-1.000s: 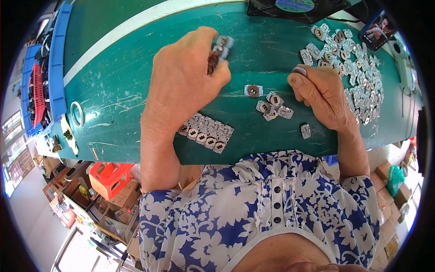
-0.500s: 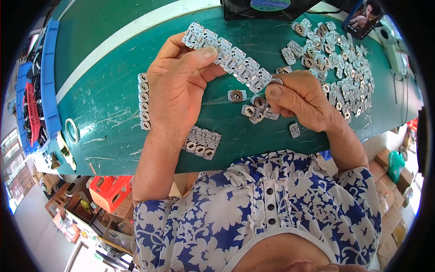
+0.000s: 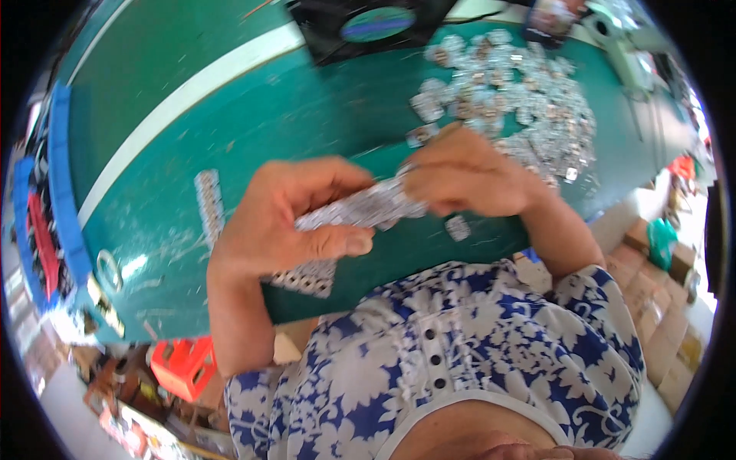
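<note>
**Both hands pinched on a strip of small metal parts above the green table**

Nearest the camera was the person's blue-and-white flowered shirt (image 3: 460,368), filling the lower middle of the view and hiding the table's near edge there. Just beyond it the left hand (image 3: 287,222) and the right hand (image 3: 468,180) were raised close together over the table (image 3: 253,115), each clamped on one end of a silvery strip of joined parts (image 3: 364,208): the left thumb pressed along its underside, the right fingertips closed on its far end. The strip was blurred, so its single pieces could not be told.

Under the left wrist a small block of the same parts (image 3: 307,277) lay near the table's front edge. A single loose part (image 3: 458,227) lay just below the right hand. Left of the left hand a short row of parts (image 3: 208,205) lay lengthwise, with bare green surface around it.

Farther off, beyond the right hand, a wide heap of loose parts (image 3: 514,92) covered the table's far right. A black fan (image 3: 376,23) sat at the far edge. Blue bins (image 3: 54,192) bounded the left side. The broadest open room lay on the left half, crossed by a white stripe (image 3: 184,100).
</note>
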Demonstrator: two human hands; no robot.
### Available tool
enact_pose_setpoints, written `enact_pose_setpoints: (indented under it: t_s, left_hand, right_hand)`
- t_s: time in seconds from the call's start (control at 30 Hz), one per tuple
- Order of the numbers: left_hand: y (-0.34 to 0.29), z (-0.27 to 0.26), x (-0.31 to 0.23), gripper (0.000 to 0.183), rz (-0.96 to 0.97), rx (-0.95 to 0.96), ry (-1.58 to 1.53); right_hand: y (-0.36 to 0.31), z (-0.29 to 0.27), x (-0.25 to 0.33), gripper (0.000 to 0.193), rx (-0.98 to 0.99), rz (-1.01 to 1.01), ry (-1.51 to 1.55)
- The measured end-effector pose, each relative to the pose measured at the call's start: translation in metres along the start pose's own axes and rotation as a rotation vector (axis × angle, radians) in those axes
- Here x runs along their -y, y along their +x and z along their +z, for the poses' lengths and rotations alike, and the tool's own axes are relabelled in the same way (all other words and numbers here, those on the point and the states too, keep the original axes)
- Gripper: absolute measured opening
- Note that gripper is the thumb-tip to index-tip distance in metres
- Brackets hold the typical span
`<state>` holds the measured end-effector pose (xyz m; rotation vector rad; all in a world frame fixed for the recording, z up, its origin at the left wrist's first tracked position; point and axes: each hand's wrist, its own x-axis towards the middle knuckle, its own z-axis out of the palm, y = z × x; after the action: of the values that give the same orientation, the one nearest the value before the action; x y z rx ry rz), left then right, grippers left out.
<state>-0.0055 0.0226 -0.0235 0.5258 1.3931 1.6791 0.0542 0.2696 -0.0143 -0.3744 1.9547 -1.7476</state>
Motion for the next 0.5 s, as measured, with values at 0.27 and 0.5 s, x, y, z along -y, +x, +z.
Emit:
enact_pose_setpoints:
  t_s: [0.27, 0.5]
  left_hand:
    - [-0.005, 0.0, -0.006, 0.016, -0.117, -0.099, 0.108]
    - [0.001, 0.001, -0.009, 0.016, -0.132, -0.016, 0.26]
  right_hand:
    - [0.003, 0.011, -0.016, 0.041, -0.014, -0.197, -0.048]
    - [-0.005, 0.004, -0.01, 0.039, 0.071, -0.141, 0.007]
